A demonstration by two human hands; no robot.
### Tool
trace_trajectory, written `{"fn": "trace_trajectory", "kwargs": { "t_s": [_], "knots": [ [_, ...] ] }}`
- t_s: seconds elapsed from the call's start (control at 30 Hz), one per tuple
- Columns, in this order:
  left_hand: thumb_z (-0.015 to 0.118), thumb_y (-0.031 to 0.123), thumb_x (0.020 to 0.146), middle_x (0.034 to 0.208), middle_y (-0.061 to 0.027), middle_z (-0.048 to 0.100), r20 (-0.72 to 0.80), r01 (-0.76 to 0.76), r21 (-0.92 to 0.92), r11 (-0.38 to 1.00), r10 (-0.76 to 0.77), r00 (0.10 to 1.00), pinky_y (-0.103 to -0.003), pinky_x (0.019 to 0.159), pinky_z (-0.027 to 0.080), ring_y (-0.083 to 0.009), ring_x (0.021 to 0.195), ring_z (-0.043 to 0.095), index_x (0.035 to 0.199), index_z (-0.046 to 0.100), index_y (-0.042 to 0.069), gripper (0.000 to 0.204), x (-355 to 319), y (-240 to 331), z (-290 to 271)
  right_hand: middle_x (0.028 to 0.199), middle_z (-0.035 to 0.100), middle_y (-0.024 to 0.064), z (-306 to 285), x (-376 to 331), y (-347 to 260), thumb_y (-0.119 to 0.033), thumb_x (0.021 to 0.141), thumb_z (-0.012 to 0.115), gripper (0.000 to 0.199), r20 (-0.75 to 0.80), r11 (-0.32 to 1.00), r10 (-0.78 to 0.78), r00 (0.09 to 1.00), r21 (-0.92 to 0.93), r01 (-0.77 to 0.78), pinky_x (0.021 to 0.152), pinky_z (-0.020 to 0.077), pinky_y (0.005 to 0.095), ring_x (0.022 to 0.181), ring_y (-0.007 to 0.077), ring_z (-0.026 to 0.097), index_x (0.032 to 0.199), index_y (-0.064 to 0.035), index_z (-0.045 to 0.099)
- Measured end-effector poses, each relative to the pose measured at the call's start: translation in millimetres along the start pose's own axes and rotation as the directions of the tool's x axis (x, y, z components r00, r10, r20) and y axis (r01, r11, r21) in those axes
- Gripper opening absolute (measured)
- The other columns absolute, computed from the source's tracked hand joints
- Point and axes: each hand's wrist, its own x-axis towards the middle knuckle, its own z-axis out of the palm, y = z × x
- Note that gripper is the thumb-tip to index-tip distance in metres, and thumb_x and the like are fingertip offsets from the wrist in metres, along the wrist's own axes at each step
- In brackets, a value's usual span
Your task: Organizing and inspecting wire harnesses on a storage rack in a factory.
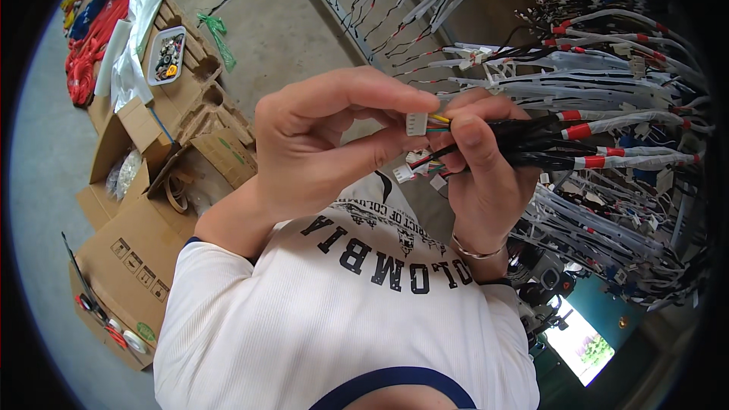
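Note:
Between the thumb and forefinger of my left hand (319, 137) is a white plug connector (416, 124), with yellow, green and other thin wires running out of it to the right. My right hand (490, 175) closes round a bundle of black-sleeved wire harnesses (531, 137), its thumb pressed on top. A second white connector (406, 172) hangs below the first, on red, black and coloured wires. Red and white tape bands wrap the harnesses farther right, where they join the hanging mass. Part of the wires is hidden behind my right fingers.
Many harnesses in clear and white sleeving (607, 76) hang on a metal rack (334, 4) at right. At left, cardboard boxes (118, 250) carry a white tray (167, 57) of small parts, red cables (95, 53), scissors (91, 304) and tape rolls. Green netting (218, 38) lies on the floor.

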Motion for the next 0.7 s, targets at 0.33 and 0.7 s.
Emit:
{"fn": "trace_trajectory", "kwargs": {
  "t_s": [0.33, 0.7],
  "knots": [
    [0.061, 0.006, 0.08, 0.093, -0.0062, 0.056, -0.297, 0.002, 0.11, 0.994, 0.03, 0.954, -0.025, 0.069, 0.042, -0.0132, 0.083, 0.052, 0.096, 0.054, 0.003, 0.018, 14, -29, 3, 0.081, 0.065, -0.0004, -15, 15, -1, -0.012, 0.078, 0.075, 0.035, -0.026, 0.976, 0.177, 0.984, 0.131, -0.172, 0.063, 0.0441, 0.0199, 0.073, 0.0037, 0.057, 0.109, -0.003, 0.061],
    [0.054, 0.001, 0.089, 0.096, -0.009, 0.055, -0.112, -0.024, 0.098, 0.995, 0.035, 0.993, -0.027, 0.069, 0.047, -0.0153, 0.076, 0.055, 0.097, 0.053, 0.0, 0.008, 30, -36, 8, 0.078, 0.064, 0.0017, -46, -1, 9, -0.014, 0.076, 0.074, 0.023, 0.112, 0.993, 0.095, 0.989, 0.056, -0.101, 0.058, 0.0462, 0.0227, 0.067, 0.0073, 0.058, 0.092, -0.0013, 0.064]
  ]
}}
